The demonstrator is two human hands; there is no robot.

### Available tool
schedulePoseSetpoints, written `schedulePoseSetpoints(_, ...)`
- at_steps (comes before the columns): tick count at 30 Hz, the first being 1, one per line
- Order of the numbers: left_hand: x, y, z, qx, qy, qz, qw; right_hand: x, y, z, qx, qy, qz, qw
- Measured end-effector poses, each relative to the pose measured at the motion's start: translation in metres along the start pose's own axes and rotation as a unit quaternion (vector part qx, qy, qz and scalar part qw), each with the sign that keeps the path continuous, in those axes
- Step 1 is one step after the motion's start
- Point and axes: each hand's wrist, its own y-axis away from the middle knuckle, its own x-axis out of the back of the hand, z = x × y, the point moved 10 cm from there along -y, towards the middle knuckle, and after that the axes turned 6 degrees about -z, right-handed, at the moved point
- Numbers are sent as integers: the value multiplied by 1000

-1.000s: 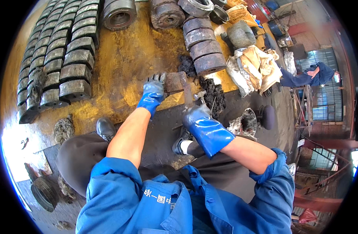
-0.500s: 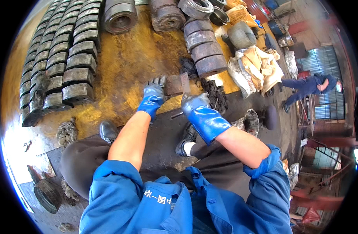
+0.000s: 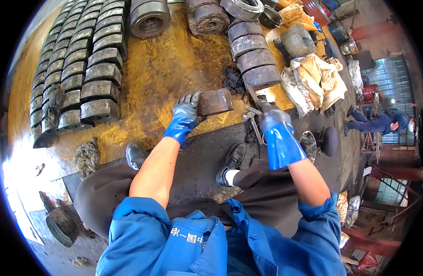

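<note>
My left hand (image 3: 187, 112) clamps the brown block (image 3: 216, 102), which stretches out longways to the right. My right hand (image 3: 272, 117), farther off, is closed round a flat blade (image 3: 252, 94).

On your right: crumpled cream sacks (image 3: 318, 83) heaped at the right edge of the yellow surface (image 3: 149, 69); dark bowl (image 3: 270, 19) farther along.
</note>
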Motion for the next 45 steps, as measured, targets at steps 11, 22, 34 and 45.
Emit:
schedulePoseSetpoints(11, 24, 38, -45, -58, -25, 84, 994, -40, 32, 58, -58, -202, 9, 978)
schedulePoseSetpoints(22, 49, 21, 13, -130, -13, 106, 986, 14, 91, -35, 165, -154, -87, 970)
schedulePoseSetpoints(34, 62, 26, 23, -142, 9, 143, 979, -1, 84, -49, 174, -193, -142, 955)
schedulePoseSetpoints(45, 49, 25, 9, -85, -18, 115, 990, 9, 35, -64, 155, -55, -58, 985)
